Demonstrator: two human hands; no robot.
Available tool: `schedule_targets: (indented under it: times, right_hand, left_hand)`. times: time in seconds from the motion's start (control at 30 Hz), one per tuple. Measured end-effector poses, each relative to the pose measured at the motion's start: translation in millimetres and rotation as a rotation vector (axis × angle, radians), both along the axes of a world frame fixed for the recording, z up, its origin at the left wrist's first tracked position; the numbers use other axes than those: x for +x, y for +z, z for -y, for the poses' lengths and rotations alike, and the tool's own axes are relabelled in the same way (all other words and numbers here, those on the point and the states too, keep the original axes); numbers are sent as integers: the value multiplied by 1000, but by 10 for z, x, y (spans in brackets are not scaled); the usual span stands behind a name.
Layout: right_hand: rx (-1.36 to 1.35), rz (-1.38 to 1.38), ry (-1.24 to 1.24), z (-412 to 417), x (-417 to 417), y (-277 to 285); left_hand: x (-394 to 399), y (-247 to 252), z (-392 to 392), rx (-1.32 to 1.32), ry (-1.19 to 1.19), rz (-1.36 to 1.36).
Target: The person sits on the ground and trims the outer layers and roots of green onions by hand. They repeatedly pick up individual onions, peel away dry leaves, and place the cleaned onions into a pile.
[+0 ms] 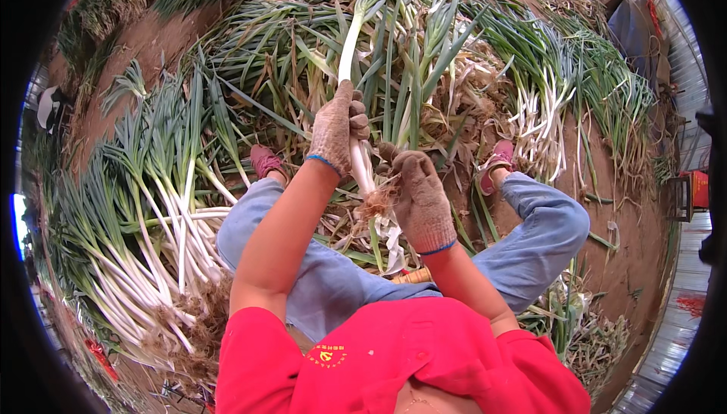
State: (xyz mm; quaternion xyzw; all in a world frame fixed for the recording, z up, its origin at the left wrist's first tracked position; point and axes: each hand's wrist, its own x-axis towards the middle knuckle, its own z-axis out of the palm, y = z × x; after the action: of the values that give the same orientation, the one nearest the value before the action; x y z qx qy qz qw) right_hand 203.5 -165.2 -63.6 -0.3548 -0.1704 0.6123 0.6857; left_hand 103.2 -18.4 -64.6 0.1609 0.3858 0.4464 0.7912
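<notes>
My left hand [338, 124], in a dirty knitted work glove with a blue cuff edge, grips the white shaft of a long green onion [350, 45]. The onion stands out away from me, its green leaves at the far end and its brown roots [379, 201] nearest my body. My right hand [419, 195], gloved the same way, is beside those roots with its fingers curled in; thin pale strips are by the fingertips. Loose white peelings [393, 243] hang below the roots. Whether the right fingers pinch a strip or a leaf is hard to tell.
A pile of white-shafted green onions [182, 232] lies at left, roots towards me. A large leafy heap [272, 45] spreads ahead, with dry peelings [474, 82] in it. More onions [539, 124] lie at right on the dirt floor. Behind my legs is a trimmings pile [596, 340].
</notes>
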Motion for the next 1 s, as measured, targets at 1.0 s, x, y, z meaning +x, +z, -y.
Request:
schedule_targets:
  times: [1.0]
  right_hand:
    - [14,913,567,-594,449,-1135]
  left_hand:
    - [-545,432,-18,289,38,-269]
